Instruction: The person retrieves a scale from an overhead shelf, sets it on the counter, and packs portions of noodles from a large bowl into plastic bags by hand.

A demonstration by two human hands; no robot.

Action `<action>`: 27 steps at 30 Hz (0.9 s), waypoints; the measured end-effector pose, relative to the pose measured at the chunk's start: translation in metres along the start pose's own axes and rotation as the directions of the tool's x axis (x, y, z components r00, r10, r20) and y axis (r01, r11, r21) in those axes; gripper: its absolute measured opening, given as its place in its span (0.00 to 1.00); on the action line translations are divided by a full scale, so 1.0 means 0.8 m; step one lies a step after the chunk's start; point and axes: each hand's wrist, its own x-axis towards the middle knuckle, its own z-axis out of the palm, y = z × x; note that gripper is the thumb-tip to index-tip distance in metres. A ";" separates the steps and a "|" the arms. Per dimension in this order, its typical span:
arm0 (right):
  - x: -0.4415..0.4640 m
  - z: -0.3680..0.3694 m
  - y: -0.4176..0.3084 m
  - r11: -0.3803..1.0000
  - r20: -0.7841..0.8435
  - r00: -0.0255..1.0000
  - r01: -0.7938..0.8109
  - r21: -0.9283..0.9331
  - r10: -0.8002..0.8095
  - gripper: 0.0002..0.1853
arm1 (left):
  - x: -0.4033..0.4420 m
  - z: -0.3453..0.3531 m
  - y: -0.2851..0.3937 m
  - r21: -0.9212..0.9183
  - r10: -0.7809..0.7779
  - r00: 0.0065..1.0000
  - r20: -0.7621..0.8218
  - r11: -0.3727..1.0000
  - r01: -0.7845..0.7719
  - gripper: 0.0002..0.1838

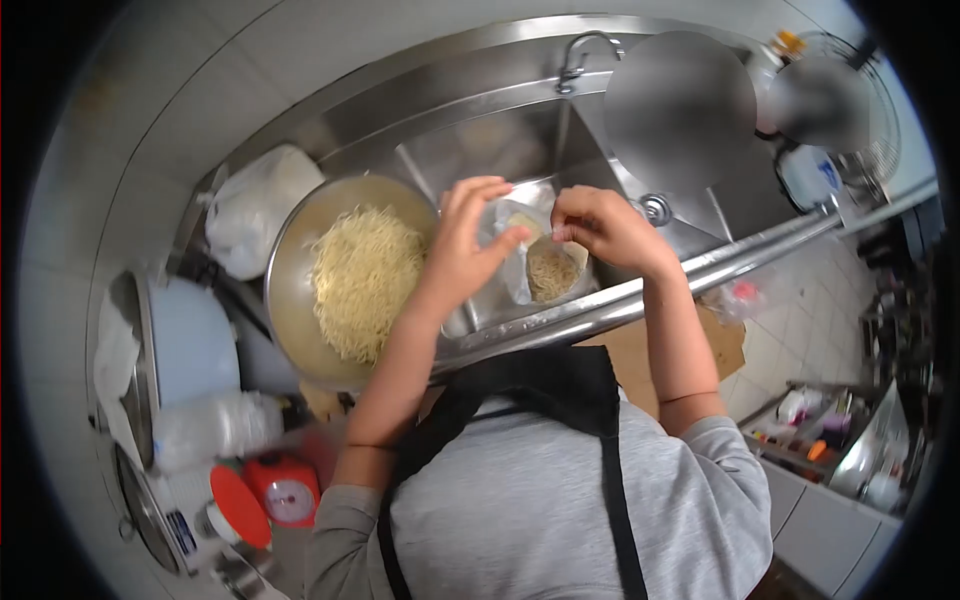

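Observation:
My left hand [464,243] is beside a clear plastic bag [518,280], with its thumb and fingers apart. At the bag's right upper edge, my right hand [603,228] is closed in a pinch; the bag's rim appears to be between the fingertips. Yellowish-brown strands that look like noodles [553,273] lie inside the bag, which sits open at the top within the sink. To the left of my left hand stands a large metal bowl [287,250] holding a heap of pale yellow noodles [367,280].
A steel double sink [480,150] with a faucet [568,75] lies ahead. White plastic bag [262,205], light-blue tub [193,340] and red kitchen scale [285,490] are at left. The sink's rounded front rail [620,307] runs beneath my forearms. Two areas at upper right are blurred.

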 end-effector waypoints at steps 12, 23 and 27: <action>0.067 0.260 0.248 0.882 0.810 0.574 0.315 -0.350 0.117 0.02 | -0.190 -0.166 0.037 -0.074 -0.378 0.690 -0.618 0.901 0.428 0.08; 0.087 0.349 0.428 0.659 0.983 0.102 0.731 -0.176 0.150 0.10 | -0.295 -0.229 0.145 0.256 0.070 0.297 -0.952 0.712 0.653 0.05; 0.137 0.294 0.422 0.886 0.868 0.487 0.355 -0.298 0.097 0.10 | -0.269 -0.302 0.141 0.636 0.218 0.598 -0.772 0.283 0.718 0.10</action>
